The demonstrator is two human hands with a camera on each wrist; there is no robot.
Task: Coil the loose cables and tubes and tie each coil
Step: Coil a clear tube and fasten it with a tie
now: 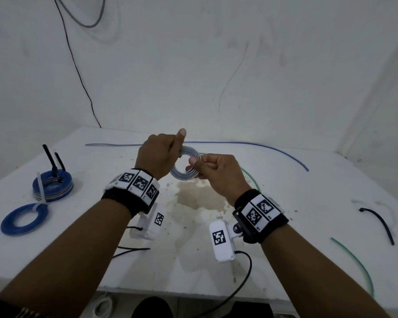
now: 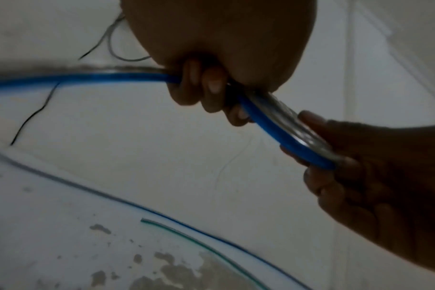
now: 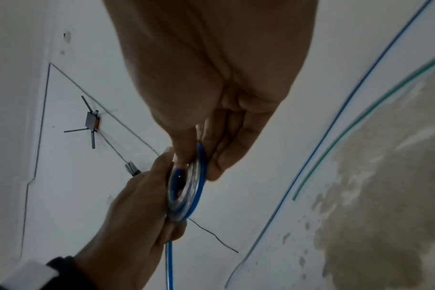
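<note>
Both hands hold a small coil of clear and blue tube (image 1: 186,165) above the middle of the white table (image 1: 285,180). My left hand (image 1: 161,154) grips the coil's left side, fingers curled round it, thumb raised. My right hand (image 1: 213,171) pinches the coil's right side. In the left wrist view the blue tube (image 2: 281,133) runs from the left hand (image 2: 206,92) across to the right hand (image 2: 340,157). In the right wrist view the coil (image 3: 186,186) sits edge-on between both hands, and its loose end hangs down. The rest of the blue tube (image 1: 274,149) trails over the table behind.
Two tied blue coils (image 1: 52,185) (image 1: 24,219) lie at the left, with black ties (image 1: 53,159) standing behind them. A green tube (image 1: 359,265) curves along the right edge. A black tie (image 1: 379,222) and clear ties lie at the far right. A brown stain (image 1: 200,198) marks the table's centre.
</note>
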